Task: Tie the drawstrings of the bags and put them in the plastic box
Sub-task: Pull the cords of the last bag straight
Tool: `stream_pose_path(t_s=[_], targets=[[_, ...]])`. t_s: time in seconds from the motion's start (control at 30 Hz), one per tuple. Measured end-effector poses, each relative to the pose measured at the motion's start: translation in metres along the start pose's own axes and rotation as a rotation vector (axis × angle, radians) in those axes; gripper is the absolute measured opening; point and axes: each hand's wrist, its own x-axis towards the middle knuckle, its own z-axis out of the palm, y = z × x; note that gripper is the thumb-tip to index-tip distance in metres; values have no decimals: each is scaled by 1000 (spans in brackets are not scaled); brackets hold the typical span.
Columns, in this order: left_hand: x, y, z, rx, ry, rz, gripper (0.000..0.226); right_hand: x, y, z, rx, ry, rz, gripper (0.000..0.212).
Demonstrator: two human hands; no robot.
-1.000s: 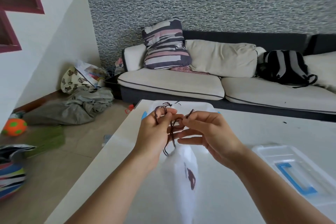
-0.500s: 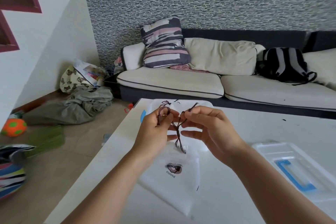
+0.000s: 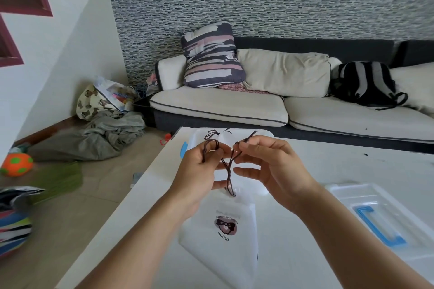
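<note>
A white drawstring bag (image 3: pixel 223 239) with a round pink-and-brown print lies on the white table (image 3: pixel 328 171) under my hands. Its dark brown drawstring (image 3: pixel 229 171) rises twisted from the bag's mouth and splits toward both hands. My left hand (image 3: pixel 199 171) pinches one strand, which loops over its fingers. My right hand (image 3: pixel 270 169) pinches the other strand, whose end sticks up past the fingertips. The clear plastic box (image 3: pixel 199 135) stands beyond my hands at the table's far edge, with tied bags and dark strings inside.
The box's clear lid (image 3: pixel 385 216) with a blue handle lies on the table to the right. Beyond the table stand a sofa (image 3: pixel 234 105) with cushions and a black backpack (image 3: pixel 366 84). Clothes, bags and an orange ball (image 3: pixel 17 163) lie on the floor to the left.
The bag has dropped from hanging upright to lying flat on the table, print facing up. Both hands have lifted slightly and drawn the two strands apart, still twisted lower down.
</note>
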Motion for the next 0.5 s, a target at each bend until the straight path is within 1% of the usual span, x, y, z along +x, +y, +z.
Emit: stream_pose_path(t_s=[0.07,0.2,0.27,0.37,0.4,0.43,0.47,0.5], targets=[[0,0,0,-27,-6,-7,22,-1,0,0,19,-10,7,12],[-1,2,2,-161,-64,-40,21,-1,0,0,48,-42,28,13],[-2,3,3,-199,-78,-39,20,2,1,-2,36,1,-1,16],[-1,5,3,-244,-74,-13,21,7,4,-11,-13,104,-35,29],[0,7,2,-287,-81,-5,22,8,6,-14,-34,91,-14,27],[1,9,1,-337,-95,-2,23,8,9,-16,-44,30,35,21],[1,10,1,-381,-114,-2,22,8,14,-16,-37,-69,99,13],[1,12,1,-412,-130,-3,22,7,19,-16,-38,-184,150,14]])
